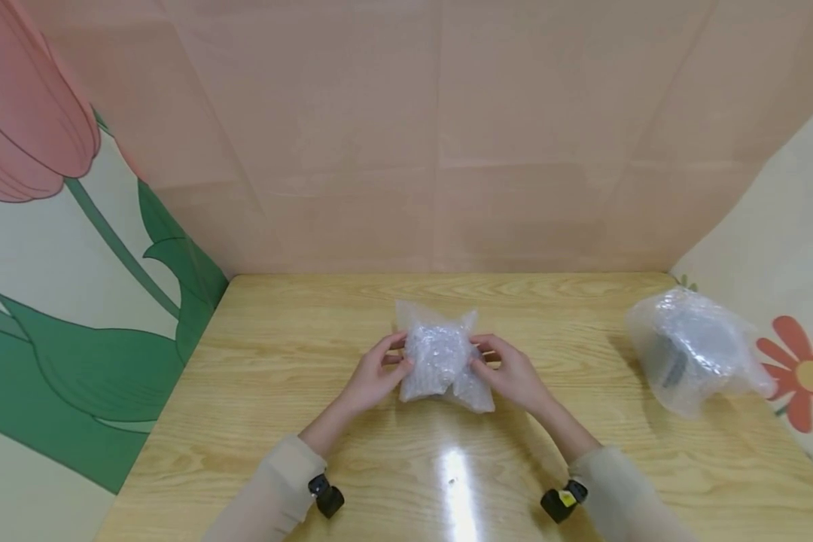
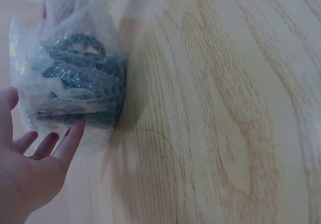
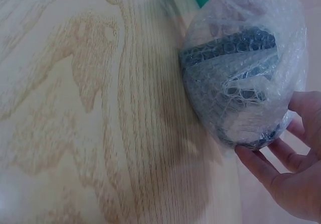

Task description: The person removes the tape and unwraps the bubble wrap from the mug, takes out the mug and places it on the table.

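Observation:
A bubble-wrapped package (image 1: 436,360) is at the middle of the table, held between both hands. Through the clear wrap in the left wrist view, a dark item (image 2: 83,76) shows, its kind blurred by the bubbles. On the package's left side, the left hand (image 1: 377,376) grips with the thumb toward the near face and the fingers around the side. The right hand (image 1: 515,374) grips the opposite side in the same way. Loose corners of wrap stick out above and below. In the right wrist view the package (image 3: 241,68) has a rounded outline with dark bands inside.
A second, larger bubble-wrapped bundle (image 1: 698,346) lies at the table's right edge, with something dark and grey inside. The wood-grain table (image 1: 278,324) meets a pinkish backdrop (image 1: 440,135) behind. Flower-printed panels (image 1: 129,339) stand at both sides.

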Action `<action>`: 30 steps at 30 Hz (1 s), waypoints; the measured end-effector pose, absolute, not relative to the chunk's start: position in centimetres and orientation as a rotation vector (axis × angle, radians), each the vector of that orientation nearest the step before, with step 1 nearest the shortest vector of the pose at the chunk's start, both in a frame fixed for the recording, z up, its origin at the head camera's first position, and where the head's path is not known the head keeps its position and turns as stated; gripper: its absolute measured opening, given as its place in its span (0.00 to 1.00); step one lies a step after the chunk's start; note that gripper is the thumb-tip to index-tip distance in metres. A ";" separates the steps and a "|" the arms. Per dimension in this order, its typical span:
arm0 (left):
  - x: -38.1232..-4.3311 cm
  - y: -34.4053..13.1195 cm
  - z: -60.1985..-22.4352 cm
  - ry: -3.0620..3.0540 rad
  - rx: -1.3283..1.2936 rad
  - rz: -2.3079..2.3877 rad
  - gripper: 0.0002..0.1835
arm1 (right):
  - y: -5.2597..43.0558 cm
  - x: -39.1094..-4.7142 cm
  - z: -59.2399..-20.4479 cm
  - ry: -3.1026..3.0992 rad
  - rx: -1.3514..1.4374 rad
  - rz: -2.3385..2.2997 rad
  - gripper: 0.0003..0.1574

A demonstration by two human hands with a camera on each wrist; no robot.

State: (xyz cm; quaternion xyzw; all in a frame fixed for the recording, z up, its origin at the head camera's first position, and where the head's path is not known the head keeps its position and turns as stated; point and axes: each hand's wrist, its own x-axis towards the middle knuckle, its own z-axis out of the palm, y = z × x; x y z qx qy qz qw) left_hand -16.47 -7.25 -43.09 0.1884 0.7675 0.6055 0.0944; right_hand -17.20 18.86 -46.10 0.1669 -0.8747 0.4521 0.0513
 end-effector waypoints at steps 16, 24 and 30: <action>-16.4 -7.8 -43.2 2.246 0.568 1.785 0.27 | 18.6 -16.4 -45.7 -2.663 0.562 1.346 0.22; -16.5 -7.8 -43.1 2.268 0.569 1.772 0.27 | 19.1 -16.7 -45.7 -2.698 0.593 1.342 0.24; -16.4 -7.7 -42.6 2.281 0.586 1.803 0.27 | 19.4 -16.9 -45.6 -2.700 0.626 1.354 0.24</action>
